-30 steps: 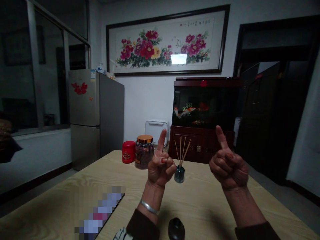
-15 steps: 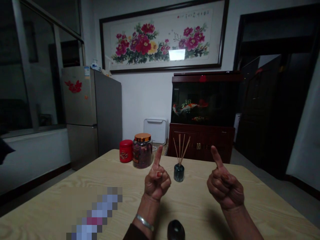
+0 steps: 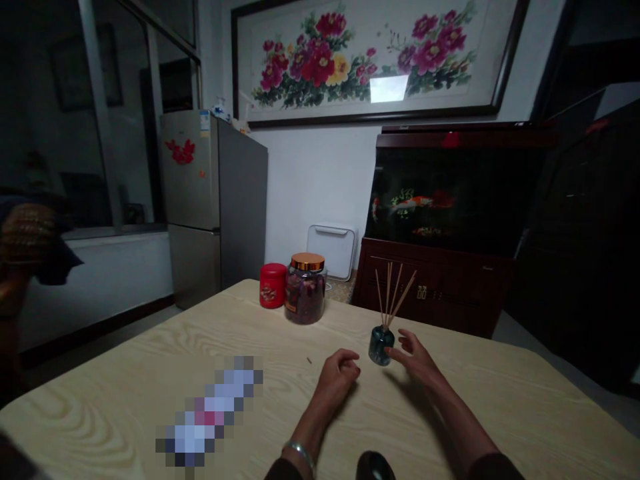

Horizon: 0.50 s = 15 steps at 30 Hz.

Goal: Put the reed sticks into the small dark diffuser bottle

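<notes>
A reed diffuser (image 3: 381, 347), a dark glass bottle with several thin sticks, stands upright on the wooden table. My right hand (image 3: 415, 357) is just to its right, thumb and fingers apart. The thumb tip overlaps the bottle's edge; whether it touches, I cannot tell. To the left of the bottle, my left hand (image 3: 340, 373) is low over the table with loosely curved fingers and nothing visible in them. A silver bracelet (image 3: 300, 457) circles the left wrist. At the bottom edge lies a dark, shiny rounded object (image 3: 375, 467), partly cut off.
Farther back on the table (image 3: 240, 333) are a red canister (image 3: 273, 287) and a clear jar (image 3: 305, 297) with a copper-coloured lid. A blurred-out long item (image 3: 215, 413) lies at left. Beyond stand a fridge (image 3: 193, 173) and a fish tank (image 3: 450, 193). Part of a person (image 3: 25, 240) shows far left.
Both hands have dropped from raised, pointing index fingers towards the table. My right hand has come beside the diffuser. The view has shifted, and part of a person now shows at left.
</notes>
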Available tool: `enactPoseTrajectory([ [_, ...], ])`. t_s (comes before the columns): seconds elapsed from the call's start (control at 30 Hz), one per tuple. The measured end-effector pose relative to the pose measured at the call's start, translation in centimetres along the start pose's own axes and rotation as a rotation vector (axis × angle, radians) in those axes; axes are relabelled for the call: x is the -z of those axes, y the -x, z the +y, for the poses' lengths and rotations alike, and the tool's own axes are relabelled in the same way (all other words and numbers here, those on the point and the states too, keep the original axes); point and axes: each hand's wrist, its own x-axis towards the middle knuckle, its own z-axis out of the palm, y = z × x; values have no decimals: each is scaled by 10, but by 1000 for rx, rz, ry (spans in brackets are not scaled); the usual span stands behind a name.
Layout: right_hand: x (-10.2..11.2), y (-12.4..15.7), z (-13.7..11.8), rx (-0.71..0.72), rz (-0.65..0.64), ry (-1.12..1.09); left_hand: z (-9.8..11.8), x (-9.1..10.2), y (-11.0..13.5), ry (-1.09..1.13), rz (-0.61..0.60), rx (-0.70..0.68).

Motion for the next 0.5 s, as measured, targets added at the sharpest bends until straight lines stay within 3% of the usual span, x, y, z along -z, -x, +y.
enactPoseTrajectory([
  [0.13,-27,-26,10,59,-23,96,-9,-4,-4,-54,22,-19],
  [0.23,-33,-23,14,85,-22,146,-13,-4,-3,-88,44,-42],
  [0.33,-29,0,19,107,-39,180,-12,-5,2,-192,-16,-82],
  [0.5,-30,56,2,97,-121,29,-3,-8,12,-275,-282,-134],
])
